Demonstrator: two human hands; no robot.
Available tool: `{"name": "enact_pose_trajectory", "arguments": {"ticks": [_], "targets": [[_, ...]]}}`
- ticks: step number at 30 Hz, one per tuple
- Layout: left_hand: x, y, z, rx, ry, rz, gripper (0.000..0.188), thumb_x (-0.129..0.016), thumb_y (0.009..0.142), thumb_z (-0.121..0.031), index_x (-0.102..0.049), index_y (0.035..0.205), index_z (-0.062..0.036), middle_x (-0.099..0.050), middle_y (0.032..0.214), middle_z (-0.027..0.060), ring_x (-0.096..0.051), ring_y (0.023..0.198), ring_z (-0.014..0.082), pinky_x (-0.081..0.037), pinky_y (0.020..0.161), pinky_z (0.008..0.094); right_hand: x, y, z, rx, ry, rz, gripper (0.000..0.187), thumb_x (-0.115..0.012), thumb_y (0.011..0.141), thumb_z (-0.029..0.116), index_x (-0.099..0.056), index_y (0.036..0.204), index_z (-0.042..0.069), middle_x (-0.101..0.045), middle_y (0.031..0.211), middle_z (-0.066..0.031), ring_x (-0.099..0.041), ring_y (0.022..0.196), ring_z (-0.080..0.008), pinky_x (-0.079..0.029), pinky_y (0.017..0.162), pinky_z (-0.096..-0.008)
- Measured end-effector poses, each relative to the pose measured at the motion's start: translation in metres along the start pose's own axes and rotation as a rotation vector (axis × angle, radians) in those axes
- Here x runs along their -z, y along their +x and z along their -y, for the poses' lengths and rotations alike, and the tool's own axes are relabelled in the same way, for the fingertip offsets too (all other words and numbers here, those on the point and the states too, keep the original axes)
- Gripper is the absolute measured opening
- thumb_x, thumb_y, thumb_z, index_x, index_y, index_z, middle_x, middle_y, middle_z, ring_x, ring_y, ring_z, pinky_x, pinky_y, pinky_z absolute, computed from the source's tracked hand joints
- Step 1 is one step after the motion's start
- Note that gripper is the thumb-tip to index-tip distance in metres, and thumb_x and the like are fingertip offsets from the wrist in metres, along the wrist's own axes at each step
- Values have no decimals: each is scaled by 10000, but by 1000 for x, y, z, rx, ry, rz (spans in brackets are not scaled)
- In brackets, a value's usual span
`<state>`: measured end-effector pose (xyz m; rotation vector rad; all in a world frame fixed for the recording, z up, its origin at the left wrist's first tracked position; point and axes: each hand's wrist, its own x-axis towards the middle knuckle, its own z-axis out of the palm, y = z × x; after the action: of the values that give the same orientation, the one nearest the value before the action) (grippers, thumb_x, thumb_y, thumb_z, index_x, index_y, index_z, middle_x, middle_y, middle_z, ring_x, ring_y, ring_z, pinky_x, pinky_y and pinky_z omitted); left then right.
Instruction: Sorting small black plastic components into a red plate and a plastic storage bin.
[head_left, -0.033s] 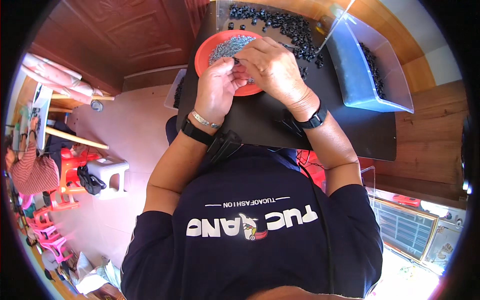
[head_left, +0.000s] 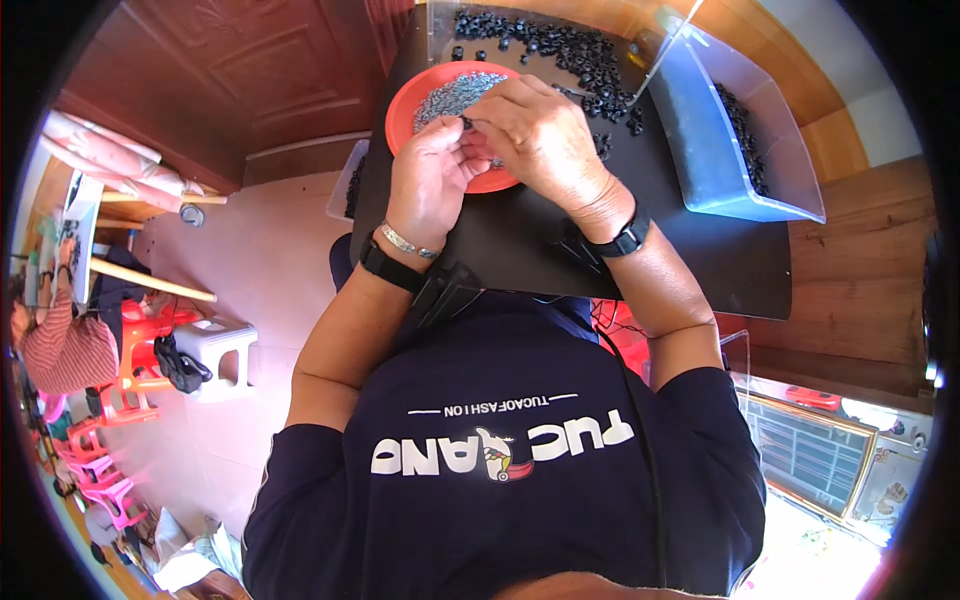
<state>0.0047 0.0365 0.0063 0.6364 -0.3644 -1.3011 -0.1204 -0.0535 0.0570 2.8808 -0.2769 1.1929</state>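
Note:
Over the near side of a round orange-red plate [head_left: 400, 125], my two hands meet at the fingertips. A small black part [head_left: 466, 122] shows between the thumb and fingers of my left hand [head_left: 432, 165], its palm turned up. My right hand [head_left: 545, 135] bends over the same spot, back upward, fingers pinched together; what its fingertips hold is hidden. Small silvery metal pieces [head_left: 455, 98], like screws, lie heaped in the plate. Many little black plastic parts [head_left: 560, 45] are spread on the dark table [head_left: 690, 255] beyond and to the right of the plate.
A translucent bluish bin [head_left: 700, 150] with black parts inside stands at the table's right. Another clear bin [head_left: 340, 195] sits beyond the table's left edge. Far left, a person in a striped top [head_left: 75, 350] works near red stools and a white stool [head_left: 225, 345].
Both hands stay over the plate in nearly the same pose, with only slight finger movement. The whole view has shifted a little.

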Motion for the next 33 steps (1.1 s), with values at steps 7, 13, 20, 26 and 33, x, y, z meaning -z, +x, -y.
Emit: {"name": "enact_pose_trajectory", "arguments": {"ticks": [7,13,20,26,33], "targets": [[-9,1,-3,8,-137,41,231,-493,928,-188,-563,1107,-60,-605,1068,52,-575,973,188,-457,880,350,-10,-3,7,-28,51,-147,221,-706,677,67,-682,897,78,-652,864,-72,-644,834,-275,-546,725,-358],[-13,-1,-3,21,-90,-6,224,-485,936,-201,-564,1097,-67,-602,1033,55,-575,960,187,-460,879,350,-9,-3,3,-67,141,-152,228,-696,667,42,-685,892,72,-661,898,-83,-642,840,-292,-545,729,-363],[13,6,-10,12,3,126,182,-496,942,-196,-580,1018,-54,-615,948,72,-597,895,192,-477,803,332,5,1,-17,-135,359,-76,136,-682,789,34,-691,924,47,-669,878,-90,-651,840,-238,-530,738,-318],[16,11,-20,10,24,107,179,-499,943,-196,-586,957,-40,-622,903,82,-617,844,214,-488,762,322,56,-6,-71,-531,103,80,148,-655,851,133,-696,967,51,-681,851,-68,-635,757,-144,-493,678,-265],[20,13,-17,40,-13,141,184,-499,935,-207,-581,947,-42,-622,901,83,-622,854,223,-495,767,326,34,-38,-108,-663,-23,480,213,-664,797,246,-700,931,83,-685,830,-104,-658,772,-251,-508,712,-352]]}}
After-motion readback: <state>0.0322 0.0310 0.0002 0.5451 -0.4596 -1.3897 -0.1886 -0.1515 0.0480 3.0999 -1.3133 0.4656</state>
